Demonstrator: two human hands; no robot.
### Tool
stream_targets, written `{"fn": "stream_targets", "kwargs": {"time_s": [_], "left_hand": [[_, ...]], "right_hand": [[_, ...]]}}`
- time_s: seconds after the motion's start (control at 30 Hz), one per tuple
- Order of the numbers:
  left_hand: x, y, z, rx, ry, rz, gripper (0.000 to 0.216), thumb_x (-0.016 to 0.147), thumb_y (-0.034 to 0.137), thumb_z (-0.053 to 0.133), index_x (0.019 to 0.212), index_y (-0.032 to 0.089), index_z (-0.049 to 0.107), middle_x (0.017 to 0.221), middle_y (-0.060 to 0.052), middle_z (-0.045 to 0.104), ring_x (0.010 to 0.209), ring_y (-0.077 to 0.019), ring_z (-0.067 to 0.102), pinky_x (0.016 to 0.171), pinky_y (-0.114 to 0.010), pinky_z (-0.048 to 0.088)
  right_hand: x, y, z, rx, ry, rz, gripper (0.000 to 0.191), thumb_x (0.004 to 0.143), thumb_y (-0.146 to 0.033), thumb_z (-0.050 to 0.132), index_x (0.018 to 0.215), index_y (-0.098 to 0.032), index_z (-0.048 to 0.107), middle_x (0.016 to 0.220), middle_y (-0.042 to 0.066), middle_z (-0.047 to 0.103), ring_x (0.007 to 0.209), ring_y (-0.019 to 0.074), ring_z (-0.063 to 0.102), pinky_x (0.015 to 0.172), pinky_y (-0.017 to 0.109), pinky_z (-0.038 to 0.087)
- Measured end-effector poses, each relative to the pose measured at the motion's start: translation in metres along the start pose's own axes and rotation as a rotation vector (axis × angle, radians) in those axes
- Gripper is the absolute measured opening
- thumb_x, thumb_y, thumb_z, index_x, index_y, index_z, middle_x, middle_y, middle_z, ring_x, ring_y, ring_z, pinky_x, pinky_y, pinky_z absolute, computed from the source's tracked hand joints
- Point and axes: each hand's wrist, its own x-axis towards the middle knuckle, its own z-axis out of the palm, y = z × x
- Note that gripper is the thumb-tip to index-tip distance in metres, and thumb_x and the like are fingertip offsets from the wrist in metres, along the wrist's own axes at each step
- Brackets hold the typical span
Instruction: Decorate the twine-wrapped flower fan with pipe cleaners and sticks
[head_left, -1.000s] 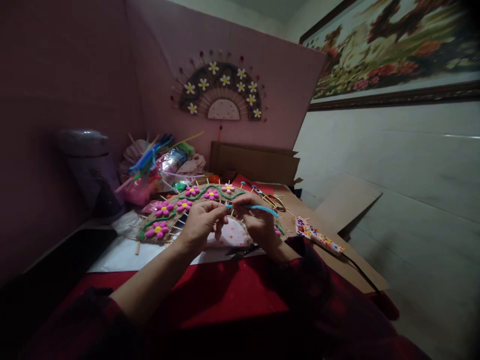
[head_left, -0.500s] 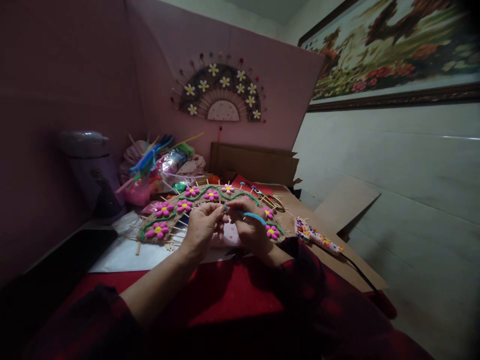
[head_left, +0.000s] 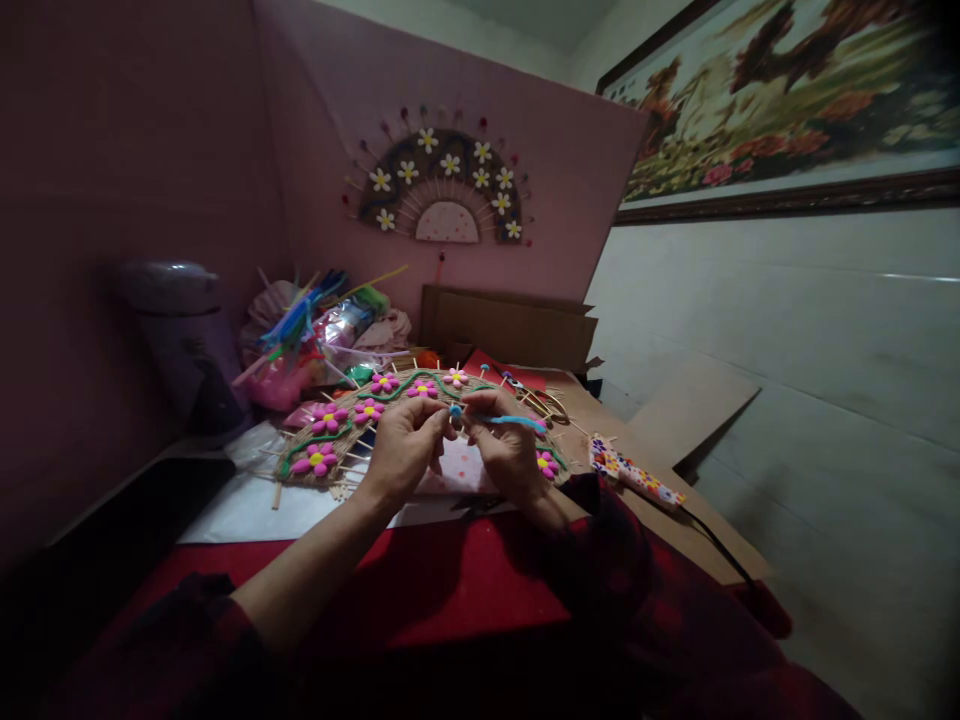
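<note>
A woven fan-shaped craft (head_left: 345, 425) with pink flowers, a green wavy cord and protruding sticks lies on the table in front of me. Both hands hover just above its lower middle. My left hand (head_left: 405, 445) pinches the curled end of a light blue pipe cleaner (head_left: 510, 420). My right hand (head_left: 506, 450) is closed on the same pipe cleaner, whose free end points right. A pale dotted half-disc (head_left: 465, 468) at the fan's base shows between the hands.
A bag of coloured pipe cleaners (head_left: 315, 320) and a purple jar (head_left: 184, 340) stand at the back left. A flowered glue gun (head_left: 637, 475) with a black cord lies right. Cardboard (head_left: 510, 325) leans behind; a finished fan (head_left: 439, 185) hangs on the pink wall.
The hands moved closer together and slightly up. The blue pipe cleaner's left end is now curled into a small loop at the left fingertips.
</note>
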Motion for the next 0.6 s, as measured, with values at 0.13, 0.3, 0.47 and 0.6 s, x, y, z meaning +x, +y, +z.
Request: {"fn": "stream_targets", "kwargs": {"time_s": [0.13, 0.3, 0.47, 0.6], "left_hand": [[0.0029, -0.0039, -0.0032, 0.016, -0.018, 0.010, 0.016, 0.070, 0.029, 0.062, 0.073, 0.012, 0.060, 0.057, 0.000, 0.058, 0.040, -0.0074, 0.046, 0.030, -0.018, 0.039], [0.0042, -0.0031, -0.0049, 0.110, -0.056, -0.038, 0.015, 0.069, 0.028, 0.062, 0.070, 0.012, 0.060, 0.056, 0.000, 0.058, 0.039, -0.0078, 0.047, 0.028, -0.018, 0.038], [0.0022, -0.0013, -0.0040, 0.130, -0.100, -0.049, 0.016, 0.071, 0.028, 0.059, 0.062, 0.014, 0.057, 0.050, 0.001, 0.056, 0.035, -0.0066, 0.044, 0.030, -0.017, 0.037], [0.0017, 0.0011, -0.0033, 0.094, -0.129, -0.089, 0.017, 0.069, 0.025, 0.059, 0.056, 0.015, 0.053, 0.041, 0.004, 0.049, 0.030, -0.0058, 0.040, 0.030, -0.018, 0.034]], "right_hand": [[0.0008, -0.0008, -0.0030, -0.044, -0.038, -0.030, 0.020, 0.081, -0.019, 0.053, 0.099, -0.021, 0.059, 0.078, 0.001, 0.059, 0.068, 0.0132, 0.056, 0.058, 0.024, 0.046], [0.0020, -0.0003, -0.0063, -0.069, -0.037, -0.074, 0.022, 0.081, -0.016, 0.050, 0.101, -0.022, 0.059, 0.080, 0.001, 0.058, 0.069, 0.0129, 0.055, 0.061, 0.025, 0.045], [0.0035, 0.0006, -0.0072, -0.055, -0.063, -0.071, 0.024, 0.081, -0.015, 0.049, 0.101, -0.022, 0.059, 0.082, 0.001, 0.059, 0.071, 0.0131, 0.056, 0.064, 0.026, 0.046], [0.0048, -0.0002, -0.0085, -0.066, -0.083, -0.070, 0.023, 0.080, -0.014, 0.050, 0.099, -0.022, 0.059, 0.080, 0.001, 0.060, 0.073, 0.0143, 0.057, 0.066, 0.027, 0.047]]}}
